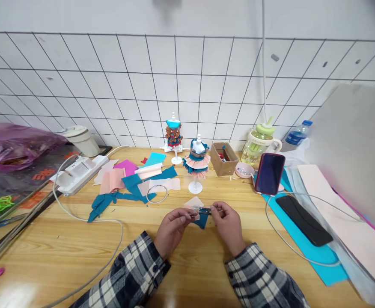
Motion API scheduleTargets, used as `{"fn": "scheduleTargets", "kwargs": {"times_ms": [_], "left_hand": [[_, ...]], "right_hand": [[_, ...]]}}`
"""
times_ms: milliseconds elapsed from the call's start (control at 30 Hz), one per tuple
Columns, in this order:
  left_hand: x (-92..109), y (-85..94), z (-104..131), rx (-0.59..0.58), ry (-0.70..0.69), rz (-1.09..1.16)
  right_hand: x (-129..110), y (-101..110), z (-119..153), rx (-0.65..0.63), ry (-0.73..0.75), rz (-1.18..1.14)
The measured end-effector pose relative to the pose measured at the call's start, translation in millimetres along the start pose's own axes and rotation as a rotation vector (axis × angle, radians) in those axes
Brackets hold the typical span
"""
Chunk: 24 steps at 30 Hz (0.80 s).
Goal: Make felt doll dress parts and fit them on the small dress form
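My left hand [174, 226] is closed, its thumb and fingertips pinched together. What it grips is too small to make out, with a pale pink scrap by the fingertips. From the left, my right hand [227, 223] meets it, pinching one end of a small slim dark-and-silver object [204, 211] that spans the gap between both hands. Under them lie a pale pink paper piece [194, 202] and a dark teal paper piece [202, 223]. Just beyond stands a white miniature dress form [196, 160] in a teal and pink ruffled paper dress.
Behind is a second dress form [174, 136]. Left lie paper scraps [113, 181], a hoop [157, 194] and a power strip [82, 174]. To the right are a cardboard box [225, 161], an upright phone [269, 173], a bottle [260, 141] and a black case [304, 220]; cables cross the table.
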<state>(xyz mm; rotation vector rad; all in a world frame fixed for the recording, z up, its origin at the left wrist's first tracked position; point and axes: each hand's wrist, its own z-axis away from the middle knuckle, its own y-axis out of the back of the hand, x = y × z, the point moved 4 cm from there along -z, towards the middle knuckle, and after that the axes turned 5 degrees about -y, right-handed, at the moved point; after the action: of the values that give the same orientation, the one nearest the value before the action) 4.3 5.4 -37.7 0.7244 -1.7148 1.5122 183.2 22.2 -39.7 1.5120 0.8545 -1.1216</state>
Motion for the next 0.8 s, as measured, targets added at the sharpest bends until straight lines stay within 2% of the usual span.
{"fn": "scheduleTargets", "kwargs": {"times_ms": [100, 167, 300, 400, 467, 567, 667, 800], "left_hand": [[2, -0.4, 0, 0.011, 0.011, 0.005], [3, -0.3, -1, 0.001, -0.005, -0.047], [3, 1.1, -1, -0.032, -0.026, -0.152], [0, 2.9, 0, -0.039, -0.021, -0.187], [-2, 4.3, 0, -0.035, -0.011, -0.195], [-3, 5.9, 0, -0.040, -0.012, -0.212], [-2, 6.6, -1, -0.055, -0.029, -0.224], [-2, 7.2, -2, -0.068, -0.040, -0.221]], "right_hand": [[-2, 5, -6, 0.033, -0.028, -0.032], [-13, 14, -18, 0.077, 0.027, 0.011], [-49, 44, -65, 0.252, 0.239, 0.242], [-70, 63, -109, 0.396, 0.325, 0.432], [-77, 66, -135, 0.398, 0.335, 0.588], [-76, 60, -162, 0.314, 0.330, 0.813], [-68, 52, -176, 0.227, 0.301, 0.957], [-58, 50, -184, 0.173, 0.289, 1.026]]}}
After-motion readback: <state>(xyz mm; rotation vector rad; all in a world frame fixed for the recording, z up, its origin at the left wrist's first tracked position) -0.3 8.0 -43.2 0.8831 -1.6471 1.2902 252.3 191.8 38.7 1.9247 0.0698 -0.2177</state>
